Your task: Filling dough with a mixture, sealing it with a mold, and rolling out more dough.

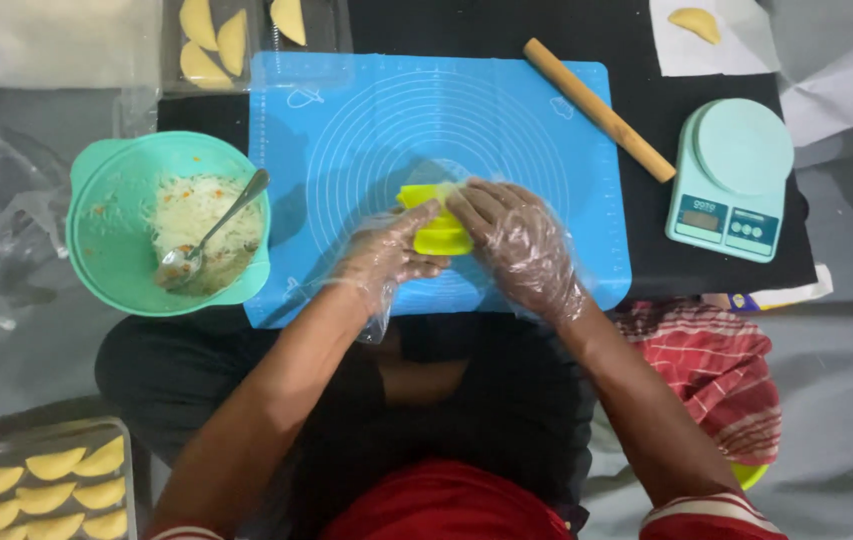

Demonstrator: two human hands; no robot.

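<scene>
Yellow dumpling press (pixel 439 225) squeezed closed between gloved left hand (pixel 386 255) and right hand (pixel 518 243).

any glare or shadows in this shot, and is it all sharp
Head view: even light from above; the hands and arms throw a soft shadow on the blue mat. Head view: the thin plastic gloves on the left hand and right hand catch glints, as does the spoon. Head view: the yellow mould looks fairly sharp; edges are softer.
</scene>
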